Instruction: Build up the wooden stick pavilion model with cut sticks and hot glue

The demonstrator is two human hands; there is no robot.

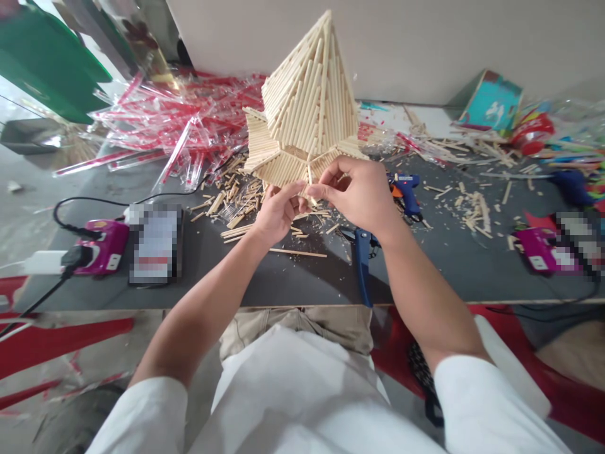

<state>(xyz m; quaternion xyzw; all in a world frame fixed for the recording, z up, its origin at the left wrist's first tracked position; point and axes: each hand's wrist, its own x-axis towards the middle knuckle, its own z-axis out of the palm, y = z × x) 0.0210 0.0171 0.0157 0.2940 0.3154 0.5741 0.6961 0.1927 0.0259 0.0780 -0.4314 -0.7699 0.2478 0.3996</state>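
A pointed model (309, 94) built of pale wooden sticks stands on the dark table, with flared panels round its lower part. At its front lower edge, a short wooden stick (311, 173) is pinched between the thumb and fingers of my right hand (362, 189). My left hand (278, 211) is beside it, fingertips closed together at the same edge and meeting the right fingertips; whether they grip the stick or the panel is too small to tell. Loose stick pieces (239, 189) lie behind and left of my left hand.
Blue cutters (363, 265) and a blue glue gun (406, 192) lie by my right forearm. At the left are a phone (155, 246), a purple power socket (101, 246) and cables. Red-and-clear plastic wrappers (189, 126) pile behind. Further right sits another purple socket (536, 249).
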